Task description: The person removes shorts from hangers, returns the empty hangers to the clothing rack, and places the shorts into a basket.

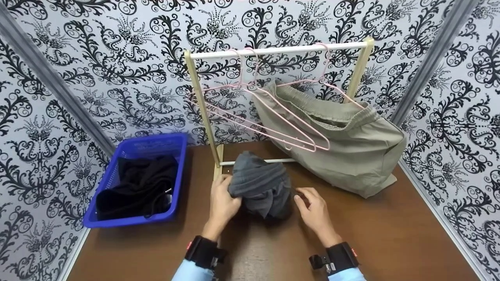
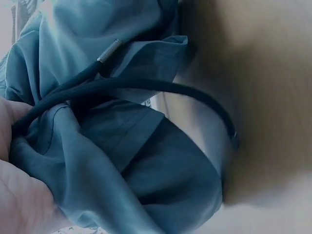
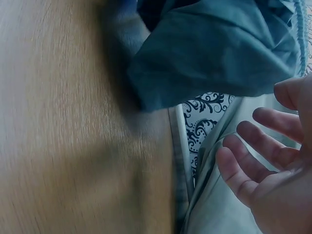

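Grey garment (image 1: 263, 187) looked light, soft, best held by its gathered edge (image 3: 301, 36); left hand (image 1: 224, 201) gripped its left side, relaxed right hand (image 1: 315, 210) empty at its right

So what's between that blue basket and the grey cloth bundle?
In the head view: a strip of bare brown tabletop beside the blue basket, then the rack's wooden foot and the left hand, which grips the grey cloth bundle.

walls (image 1: 148, 97): white, black scroll pattern | corner strips (image 1: 49, 78): grey, straight | table (image 1: 390, 234): brown, wood-grained | light: pale sheen, table's near middle
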Demonstrator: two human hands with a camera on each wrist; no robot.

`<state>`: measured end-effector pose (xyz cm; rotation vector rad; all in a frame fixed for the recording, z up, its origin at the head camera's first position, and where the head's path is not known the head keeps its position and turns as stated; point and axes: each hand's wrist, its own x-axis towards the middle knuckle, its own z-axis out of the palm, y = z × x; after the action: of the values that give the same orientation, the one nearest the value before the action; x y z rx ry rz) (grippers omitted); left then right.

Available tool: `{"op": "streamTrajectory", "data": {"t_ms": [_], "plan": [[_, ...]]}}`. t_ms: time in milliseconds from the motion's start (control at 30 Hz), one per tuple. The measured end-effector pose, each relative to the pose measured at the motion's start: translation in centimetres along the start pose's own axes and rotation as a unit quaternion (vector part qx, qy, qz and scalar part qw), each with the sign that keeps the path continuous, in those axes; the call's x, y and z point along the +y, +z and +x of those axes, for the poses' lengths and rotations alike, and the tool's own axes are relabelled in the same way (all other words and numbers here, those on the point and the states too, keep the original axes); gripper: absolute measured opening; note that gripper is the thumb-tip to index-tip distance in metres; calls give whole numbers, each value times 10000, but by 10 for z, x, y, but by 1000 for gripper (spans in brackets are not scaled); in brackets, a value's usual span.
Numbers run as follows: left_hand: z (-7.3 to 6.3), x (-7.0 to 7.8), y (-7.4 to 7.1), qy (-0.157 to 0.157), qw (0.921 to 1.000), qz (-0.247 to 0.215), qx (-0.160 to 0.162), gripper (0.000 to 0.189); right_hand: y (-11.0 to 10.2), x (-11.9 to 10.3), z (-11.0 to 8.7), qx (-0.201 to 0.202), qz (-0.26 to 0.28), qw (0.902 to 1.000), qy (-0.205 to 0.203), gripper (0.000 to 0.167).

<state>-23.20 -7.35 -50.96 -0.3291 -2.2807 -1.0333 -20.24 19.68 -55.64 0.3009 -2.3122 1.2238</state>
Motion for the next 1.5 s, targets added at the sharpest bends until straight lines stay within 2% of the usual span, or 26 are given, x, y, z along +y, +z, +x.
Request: {"op": "streamTrajectory", "data": {"t_ms": [400,600,867,1067,1367,1500], "plan": [[18,0,-30,245,9990,-151,345,35,-1,1,-1,18,-32,10000,-36,21],[28,-2,-45,240,9986,-146,439,34,-1,2,-2,66,-83,9998,-150,21],[44,-4,-69,218,9981,-187,549,33,-3,-3,-1,-32,-167,9999,-2,20],[52,-10,-86,282,9970,-226,689,34,-3,-7,2,-81,-254,9996,-52,20],[63,-20,-108,116,9959,-229,873,32,-7,-12,10,-63,-331,9988,-347,24],[68,-27,-119,-63,9953,-202,948,31,-6,-16,14,-54,-320,9985,-442,23]]}}
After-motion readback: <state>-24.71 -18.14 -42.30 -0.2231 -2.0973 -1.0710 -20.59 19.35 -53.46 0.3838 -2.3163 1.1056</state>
